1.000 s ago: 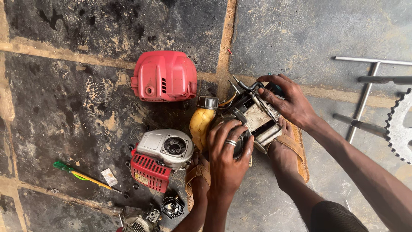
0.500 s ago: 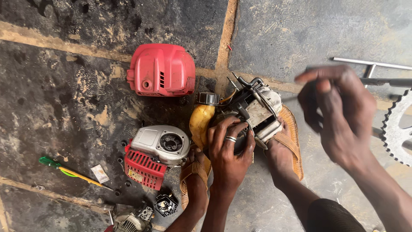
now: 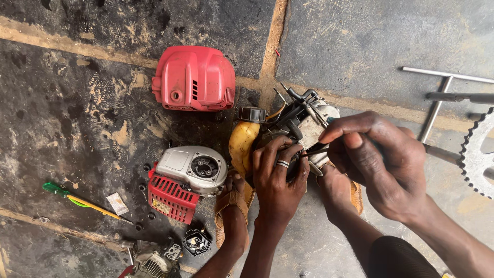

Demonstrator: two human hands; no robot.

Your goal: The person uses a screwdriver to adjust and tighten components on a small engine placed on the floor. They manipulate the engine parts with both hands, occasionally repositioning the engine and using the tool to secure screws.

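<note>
Small grimy engine (image 3: 303, 123) between sandalled feet

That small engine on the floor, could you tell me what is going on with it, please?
A person sitting on the stone floor steadies a small engine between their feet. The left hand, wearing a ring, grips its near side, while the right hand points a thin dark tool into it. A red engine cover, a grey and red housing and a green-handled screwdriver lie to the left.

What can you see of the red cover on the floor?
The red cover is a rounded, plastic-looking shell with a short row of vent slots and a round hole near its left end. It looks dusty and scuffed. It lies alone on the dark stone floor, above the grey and red engine part; neither hand touches it.
</note>
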